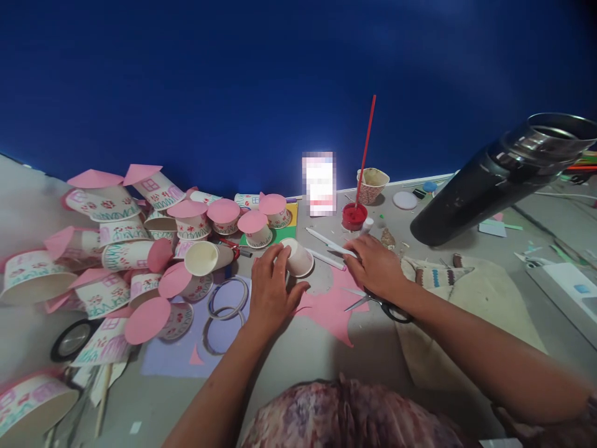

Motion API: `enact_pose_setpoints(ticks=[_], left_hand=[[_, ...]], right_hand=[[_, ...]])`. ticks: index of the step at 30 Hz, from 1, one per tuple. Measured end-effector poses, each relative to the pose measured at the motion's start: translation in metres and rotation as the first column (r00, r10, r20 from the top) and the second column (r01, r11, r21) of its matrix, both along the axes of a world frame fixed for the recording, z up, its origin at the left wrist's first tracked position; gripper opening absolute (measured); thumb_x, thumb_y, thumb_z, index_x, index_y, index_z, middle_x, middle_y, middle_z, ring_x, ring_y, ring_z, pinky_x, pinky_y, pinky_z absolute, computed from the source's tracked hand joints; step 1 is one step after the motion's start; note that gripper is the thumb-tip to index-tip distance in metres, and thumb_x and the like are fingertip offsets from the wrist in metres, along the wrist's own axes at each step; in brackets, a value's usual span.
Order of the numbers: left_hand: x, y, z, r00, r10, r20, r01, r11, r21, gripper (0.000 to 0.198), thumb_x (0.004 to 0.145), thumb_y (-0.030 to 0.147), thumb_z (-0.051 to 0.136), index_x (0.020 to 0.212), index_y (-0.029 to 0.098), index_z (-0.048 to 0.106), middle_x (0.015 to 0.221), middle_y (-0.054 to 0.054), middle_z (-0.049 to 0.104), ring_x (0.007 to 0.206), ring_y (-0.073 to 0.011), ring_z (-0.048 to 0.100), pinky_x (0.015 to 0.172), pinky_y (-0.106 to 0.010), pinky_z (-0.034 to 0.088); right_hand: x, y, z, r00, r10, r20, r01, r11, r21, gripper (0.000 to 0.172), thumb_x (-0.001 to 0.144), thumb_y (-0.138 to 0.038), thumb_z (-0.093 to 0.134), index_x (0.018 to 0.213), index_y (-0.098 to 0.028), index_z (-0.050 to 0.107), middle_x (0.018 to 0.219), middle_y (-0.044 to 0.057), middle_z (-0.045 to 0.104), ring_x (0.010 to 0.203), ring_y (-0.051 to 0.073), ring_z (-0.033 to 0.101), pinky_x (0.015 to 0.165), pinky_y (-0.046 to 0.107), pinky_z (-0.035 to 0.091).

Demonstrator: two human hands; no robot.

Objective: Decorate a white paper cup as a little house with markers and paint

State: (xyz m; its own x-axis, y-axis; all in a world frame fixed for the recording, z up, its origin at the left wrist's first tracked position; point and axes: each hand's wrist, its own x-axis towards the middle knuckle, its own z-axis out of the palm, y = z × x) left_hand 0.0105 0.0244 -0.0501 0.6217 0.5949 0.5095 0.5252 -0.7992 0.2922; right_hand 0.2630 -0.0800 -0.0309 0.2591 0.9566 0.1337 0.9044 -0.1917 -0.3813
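Note:
A plain white paper cup leans on the table mouth downward, with my left hand curled against its left side. The fingers touch the cup near its base, and the thumb lies below its rim. My right hand is lowered to the table, its fingers closed on the end of a white marker. Another marker with a pink end lies between the cup and that hand. Under my right wrist rest open scissors, partly over a cut sheet of pink paper.
Decorated cups with pink paper roofs crowd the left side. An uncovered cup lies near tape rings. Behind stand a lit phone, a red paint pot with a stick and a patterned cup. A dark flask stands right.

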Motion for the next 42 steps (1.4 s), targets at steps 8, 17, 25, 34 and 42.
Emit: enact_pose_setpoints(ticks=[8,17,25,34,42], left_hand=[[0.001,0.010,-0.005,0.987,0.092,0.133,-0.085,0.995,-0.056,0.081,0.086,0.031,0.082,0.154,0.018,0.041,0.151,-0.024,0.058,0.144,-0.0402,0.056,0.120,-0.060,0.044],[-0.021,0.009,0.011,0.974,0.100,0.204,-0.057,0.977,-0.207,0.086,0.079,0.013,0.076,0.158,0.027,0.044,0.149,-0.016,0.044,0.149,-0.0389,0.045,0.121,-0.059,0.047],[-0.027,0.008,0.019,0.991,-0.026,0.134,0.045,0.989,-0.139,0.081,0.086,0.008,0.067,0.160,0.026,0.040,0.150,-0.016,0.048,0.146,-0.0342,0.050,0.122,-0.055,0.047],[-0.030,0.006,0.018,0.944,0.016,0.329,0.134,0.895,-0.425,0.081,0.077,0.008,0.066,0.152,0.029,0.046,0.156,-0.012,0.049,0.149,-0.0332,0.049,0.122,-0.053,0.046],[-0.029,0.002,0.020,0.871,0.131,0.474,0.256,0.702,-0.664,0.082,0.072,0.006,0.067,0.149,0.028,0.048,0.157,-0.012,0.054,0.145,-0.0311,0.055,0.120,-0.048,0.045]], right_hand=[[-0.005,-0.002,-0.004,0.992,-0.013,0.129,0.019,0.999,-0.042,0.013,0.099,-0.027,0.066,0.108,-0.019,0.072,0.106,0.012,0.077,0.104,0.031,0.068,0.074,0.035,0.041],[-0.006,-0.002,-0.003,0.981,0.053,0.189,-0.052,0.999,-0.009,0.013,0.101,-0.026,0.066,0.109,-0.018,0.073,0.107,0.010,0.077,0.105,0.028,0.067,0.078,0.035,0.041],[-0.014,-0.004,-0.007,0.965,0.187,0.183,-0.192,0.981,0.008,0.016,0.098,-0.034,0.075,0.093,-0.019,0.076,0.095,0.011,0.074,0.096,0.027,0.064,0.077,0.034,0.041],[-0.014,-0.003,-0.011,0.991,0.108,-0.078,-0.095,0.985,0.147,0.011,0.093,-0.026,0.070,0.084,-0.020,0.072,0.088,0.011,0.073,0.091,0.028,0.063,0.072,0.035,0.039],[-0.007,-0.003,0.003,0.748,-0.001,-0.663,0.213,0.947,0.239,0.016,0.085,-0.037,0.072,0.088,-0.022,0.076,0.068,-0.001,0.065,0.060,0.016,0.054,0.058,0.030,0.040]])
